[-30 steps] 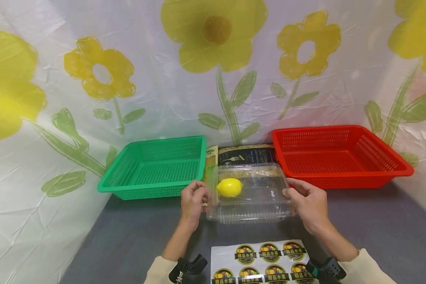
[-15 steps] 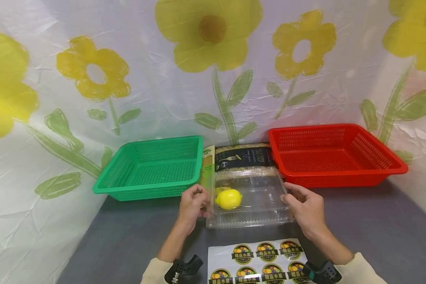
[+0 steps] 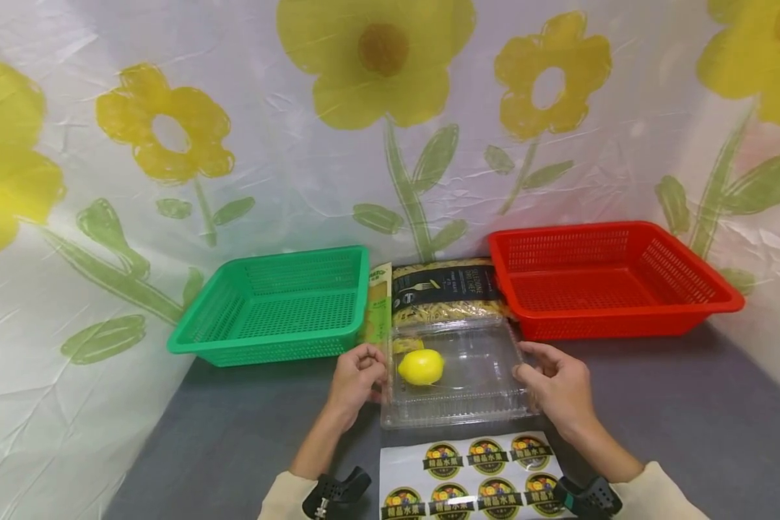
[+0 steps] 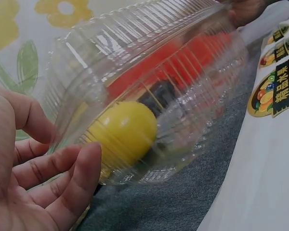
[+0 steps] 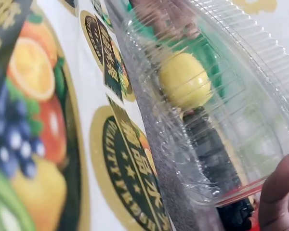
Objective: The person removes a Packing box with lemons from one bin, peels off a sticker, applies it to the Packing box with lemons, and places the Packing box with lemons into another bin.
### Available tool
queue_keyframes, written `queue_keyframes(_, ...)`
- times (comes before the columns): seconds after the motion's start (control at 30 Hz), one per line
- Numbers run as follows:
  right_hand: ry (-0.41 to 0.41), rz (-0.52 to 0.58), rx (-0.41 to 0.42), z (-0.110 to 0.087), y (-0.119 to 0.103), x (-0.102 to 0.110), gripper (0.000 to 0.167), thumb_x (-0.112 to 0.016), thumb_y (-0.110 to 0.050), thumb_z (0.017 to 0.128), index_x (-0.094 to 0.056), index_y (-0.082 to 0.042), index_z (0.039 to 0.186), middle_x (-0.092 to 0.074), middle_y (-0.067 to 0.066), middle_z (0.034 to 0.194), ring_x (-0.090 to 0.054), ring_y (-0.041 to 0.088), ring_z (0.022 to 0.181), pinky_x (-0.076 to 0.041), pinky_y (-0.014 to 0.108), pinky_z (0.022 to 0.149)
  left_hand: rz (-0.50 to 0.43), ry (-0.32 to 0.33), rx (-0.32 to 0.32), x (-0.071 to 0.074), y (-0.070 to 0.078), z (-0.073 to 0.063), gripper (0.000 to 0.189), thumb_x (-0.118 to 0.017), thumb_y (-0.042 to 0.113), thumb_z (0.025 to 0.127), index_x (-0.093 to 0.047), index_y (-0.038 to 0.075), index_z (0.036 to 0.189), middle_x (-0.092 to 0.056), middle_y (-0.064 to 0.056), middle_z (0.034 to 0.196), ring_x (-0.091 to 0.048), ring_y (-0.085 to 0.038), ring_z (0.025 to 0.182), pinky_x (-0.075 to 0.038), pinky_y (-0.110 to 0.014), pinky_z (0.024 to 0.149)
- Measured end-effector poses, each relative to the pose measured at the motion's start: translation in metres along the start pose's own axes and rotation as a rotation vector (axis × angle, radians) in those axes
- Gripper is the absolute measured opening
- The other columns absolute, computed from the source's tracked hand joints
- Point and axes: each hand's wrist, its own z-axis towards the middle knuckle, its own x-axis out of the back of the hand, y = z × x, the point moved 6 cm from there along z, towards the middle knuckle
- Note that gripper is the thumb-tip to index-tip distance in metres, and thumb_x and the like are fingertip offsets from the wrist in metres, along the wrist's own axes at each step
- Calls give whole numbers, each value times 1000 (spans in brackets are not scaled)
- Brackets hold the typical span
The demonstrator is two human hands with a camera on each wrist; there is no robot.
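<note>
A clear plastic clamshell container [image 3: 471, 361] spans the space between both hands, with one lemon [image 3: 421, 367] inside toward its left end. My left hand [image 3: 356, 381] pinches the container's left edge; in the left wrist view the thumb and curled fingers [image 4: 89, 166] meet at its corner, right beside the lemon [image 4: 125, 130]. At the opposite edge my right hand [image 3: 561, 386] grips with thumb and forefinger, and its thumb [image 5: 279, 183] shows against the rim in the right wrist view. Ribbed walls of the container [image 5: 250, 120] blur what lies behind them.
A green basket [image 3: 266, 347] stands at back left, a red basket [image 3: 624, 314] at back right. Between them lie a pasta bag [image 3: 445, 285] and a green-and-yellow packet [image 3: 378, 307]. A sheet of round fruit stickers [image 3: 406, 462] lies in front on the dark table [image 3: 234, 448].
Both hands have brought the container slightly down and nearer, uncovering more of the pasta bag behind it. The lemon has come along inside. The head view has shifted slightly.
</note>
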Motion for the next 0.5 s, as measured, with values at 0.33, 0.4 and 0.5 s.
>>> queue_keyframes(0.33,-72,-77,15,0,-5,6,38,-73,-8,85,-70,-6,122,-69,10,73,-50,13,37,-46,30,39,12,-53,43,-2,-3,0,13,-51,-4,82,-57,1,94,-58,-7,69,-59,-19,58,-54,-36,45)
queue_keyframes(0.4,-85,-92,22,0,-6,7,39,-74,-10,85,-70,-6,123,-71,9,78,-50,14,37,-45,30,39,20,-52,49,-2,-2,-2,13,-51,-3,83,-56,1,95,-57,-6,69,-58,-19,59,-54,-36,46)
queue_keyframes(0.5,-105,-108,12,-1,-7,7,41,-77,-14,85,-69,-6,124,-70,11,73,-53,16,38,-45,30,39,29,-50,57,-1,-2,-4,13,-50,-3,85,-55,0,97,-56,-6,70,-57,-18,60,-55,-37,46)
